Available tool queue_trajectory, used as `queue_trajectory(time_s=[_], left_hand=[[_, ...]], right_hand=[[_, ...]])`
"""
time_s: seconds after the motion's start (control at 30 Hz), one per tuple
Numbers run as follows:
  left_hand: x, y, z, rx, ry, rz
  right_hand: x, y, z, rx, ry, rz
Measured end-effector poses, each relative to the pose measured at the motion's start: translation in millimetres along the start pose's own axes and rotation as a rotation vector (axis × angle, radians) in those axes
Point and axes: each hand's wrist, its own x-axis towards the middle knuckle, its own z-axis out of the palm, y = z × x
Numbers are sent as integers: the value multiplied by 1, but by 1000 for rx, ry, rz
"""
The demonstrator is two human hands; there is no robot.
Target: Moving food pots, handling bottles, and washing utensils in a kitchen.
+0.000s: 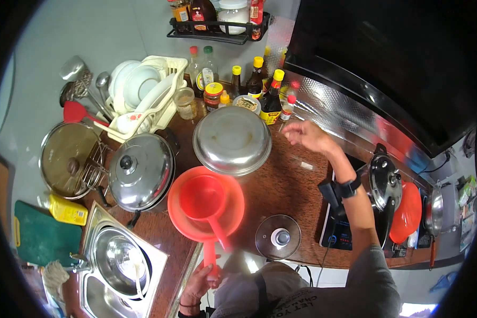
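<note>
My left hand (200, 280) grips the handle of a large red plastic dipper (238, 198) at the counter's front edge. A smaller red plastic dipper (202, 194) lies inside the large one, its handle slanting towards me. Just behind them, an upturned metal basin (232, 139) rests on the counter, its near rim close to the large dipper. My right hand (308, 135) reaches over the counter to the right of the basin, fingers loosely bent and apart, with nothing in them. Nearest to it are a small red-capped bottle (287, 108) and a dark sauce bottle with a yellow cap (271, 97).
A lidded steel pot (143, 171) stands left of the dippers, beside a sink (159, 258) holding a metal bowl (119, 254). A glass lid (262, 238) lies near the front edge. Under my right arm are an induction cooker (328, 234) and a pressure cooker (385, 179).
</note>
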Motion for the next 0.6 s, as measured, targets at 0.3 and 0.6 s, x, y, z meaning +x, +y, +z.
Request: queue_trajectory(time_s=[0.3, 0.6], left_hand=[[-15, 36, -38, 145, 45, -22], [-27, 42, -27, 94, 112, 115]], right_hand=[[103, 9, -47, -338, 503, 137], [163, -11, -46, -522, 491, 249]])
